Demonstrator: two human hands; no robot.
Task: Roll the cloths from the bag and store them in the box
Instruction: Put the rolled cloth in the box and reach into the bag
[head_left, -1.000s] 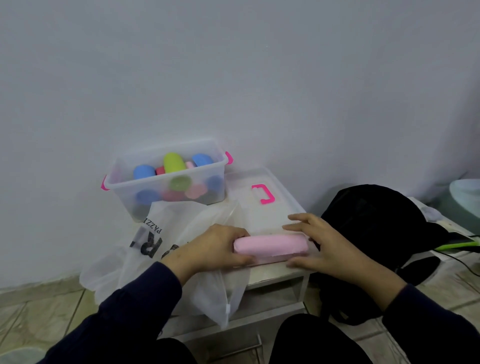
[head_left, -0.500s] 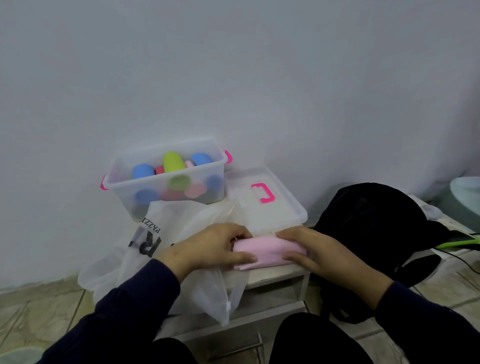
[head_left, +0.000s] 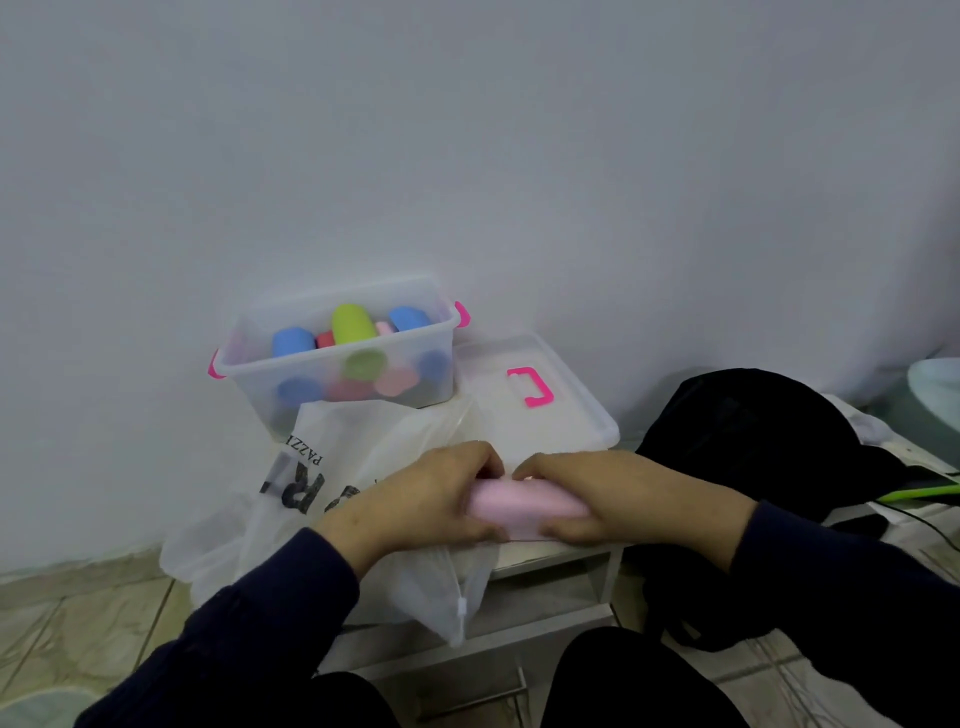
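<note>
Presently noted: left hand (head_left: 415, 496) and right hand (head_left: 602, 493) both closed around one pink cloth (head_left: 524, 506), rolled into a short cylinder lying crosswise at the near edge of the table (head_left: 545, 556). Fingers curled over the top of the roll, thumbs beneath; fingertips of the two hands almost meeting above its middle. Dark sleeves on both forearms.

Just left of the roll and under the left wrist: one translucent white bag (head_left: 332, 499), slumped over the table's front edge, black lettering on its side, contents not discernible.

Behind the bag, against the wall: one clear box (head_left: 332, 364), open, with a pink latch at each end. Inside, rolled cloths counted where visible: roughly four blue, two green, about three pink or red; exact total cannot be told through the cloudy plastic. Green roll (head_left: 349, 323) uppermost.

Right of the box, touching it or nearly so: one clear lid (head_left: 530, 400), lying flat on the table, one pink handle at its centre.

Surface: small white table, low, with an open shelf below the top. Right of it, one black backpack (head_left: 753, 441) on the floor. Beyond, a thin green item (head_left: 919, 491), unidentifiable. Floor tiled, beige-green. Wall (head_left: 467, 156) plain, pale grey-white.
</note>
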